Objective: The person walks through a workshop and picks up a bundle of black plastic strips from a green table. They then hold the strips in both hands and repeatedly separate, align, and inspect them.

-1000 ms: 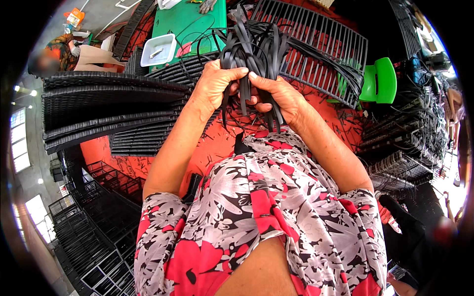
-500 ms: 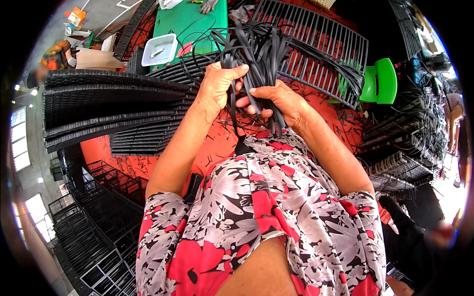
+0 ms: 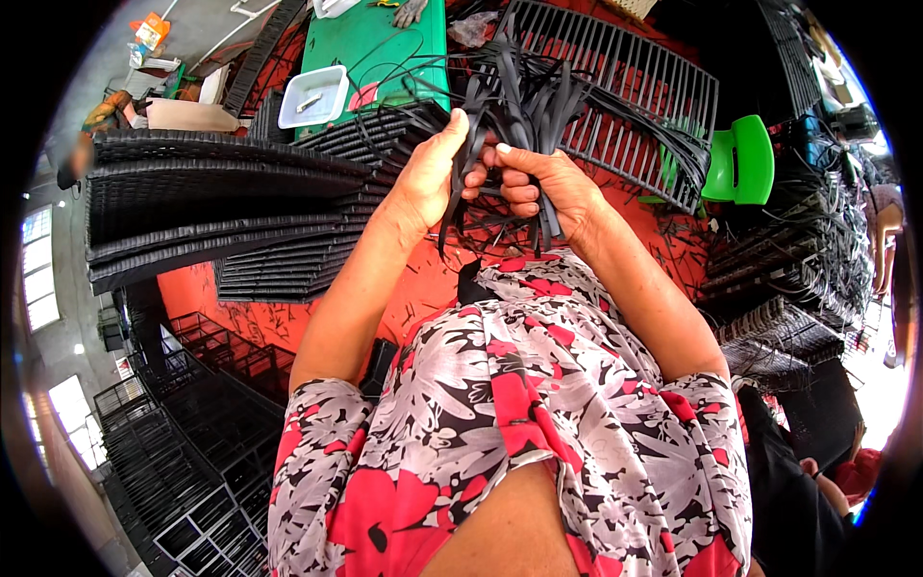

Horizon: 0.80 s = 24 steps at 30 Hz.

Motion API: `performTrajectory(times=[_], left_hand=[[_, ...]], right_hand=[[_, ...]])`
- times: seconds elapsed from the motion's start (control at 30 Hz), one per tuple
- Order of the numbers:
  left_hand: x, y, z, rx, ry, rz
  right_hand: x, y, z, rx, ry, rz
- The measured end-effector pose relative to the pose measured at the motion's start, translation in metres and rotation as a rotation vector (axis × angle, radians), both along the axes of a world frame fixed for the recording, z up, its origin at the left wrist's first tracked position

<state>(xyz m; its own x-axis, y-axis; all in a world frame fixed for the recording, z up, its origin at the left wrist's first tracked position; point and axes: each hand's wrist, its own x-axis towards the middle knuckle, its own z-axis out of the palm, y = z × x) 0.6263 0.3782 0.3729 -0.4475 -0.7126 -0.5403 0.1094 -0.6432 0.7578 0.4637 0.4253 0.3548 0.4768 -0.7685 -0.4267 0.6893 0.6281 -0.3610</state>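
A loose bundle of flat black plastic strips (image 3: 524, 101) stands up between my two hands in front of my chest, its upper ends fanning out and looping. My right hand (image 3: 558, 190) is closed round the main part of the bundle, and short ends stick out below the fist. On the left side of the bundle, my left hand (image 3: 433, 178) has its thumb pointing up and its fingers curled on a few strips. The fingertips of both hands nearly meet. Parts of the left fingers are hidden behind the strips.
Stacked black woven panels (image 3: 231, 183) are on the left. Beyond them, a green table (image 3: 385, 58) bears a white plastic tub (image 3: 313, 96). A black slatted frame (image 3: 615, 77) and a green chair (image 3: 740, 159) are at right. Strip scraps litter the red floor (image 3: 260, 317). Other people are at both sides.
Both hands have moved slightly right with the strips. My left thumb has lifted from lying across the bundle to pointing up, and my right fingers have curled tighter round it.
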Motion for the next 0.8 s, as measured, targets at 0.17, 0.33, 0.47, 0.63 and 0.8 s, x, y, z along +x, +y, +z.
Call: performTrajectory(times=[0.17, 0.33, 0.47, 0.63, 0.8], left_hand=[[-0.013, 0.009, -0.001, -0.124, -0.134, -0.056], [-0.013, 0.010, -0.006, 0.023, 0.028, -0.115], [-0.011, 0.003, -0.017, 0.060, 0.185, -0.118], [0.016, -0.004, -0.016, 0.196, 0.308, -0.107], [0.014, 0.008, -0.007, 0.144, 0.121, -0.121]], right_hand=[[0.015, 0.003, 0.006, -0.047, 0.067, 0.005], [0.003, 0.001, -0.008, -0.051, -0.023, 0.113], [0.000, 0.000, -0.009, 0.063, 0.016, 0.086], [-0.015, -0.003, -0.017, 0.030, -0.106, 0.117], [-0.016, -0.003, -0.024, 0.040, -0.074, 0.107]])
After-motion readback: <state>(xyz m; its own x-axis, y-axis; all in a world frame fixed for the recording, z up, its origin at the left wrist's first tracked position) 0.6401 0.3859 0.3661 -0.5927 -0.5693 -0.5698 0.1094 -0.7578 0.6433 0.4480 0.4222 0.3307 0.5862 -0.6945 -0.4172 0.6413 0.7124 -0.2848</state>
